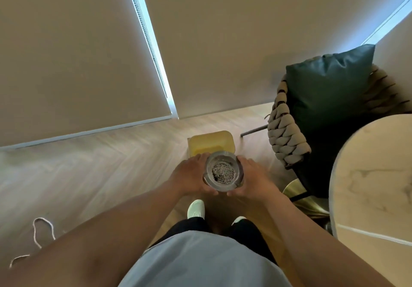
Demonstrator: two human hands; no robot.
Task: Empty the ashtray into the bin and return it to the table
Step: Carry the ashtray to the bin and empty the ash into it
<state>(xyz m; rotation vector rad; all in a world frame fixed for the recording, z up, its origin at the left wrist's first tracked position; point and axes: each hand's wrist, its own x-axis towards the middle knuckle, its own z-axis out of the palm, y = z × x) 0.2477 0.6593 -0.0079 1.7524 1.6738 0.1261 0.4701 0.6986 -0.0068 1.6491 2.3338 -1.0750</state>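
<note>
A round clear glass ashtray (pixel 223 171) with grey ash heaped in its middle is held level in front of me. My left hand (pixel 189 175) grips its left side and my right hand (pixel 249 177) grips its right side. Just beyond it on the floor stands a yellow rectangular bin (pixel 211 141) with an open top; the ashtray hides its near edge. The round marble-look table (pixel 374 175) is at the right.
A woven rope chair (pixel 285 135) with a dark green cushion (pixel 330 90) stands between the bin and the table. Beige roller blinds cover the windows ahead. A loose cord (pixel 42 233) lies on the wooden floor at the lower left. My white shoes are below the ashtray.
</note>
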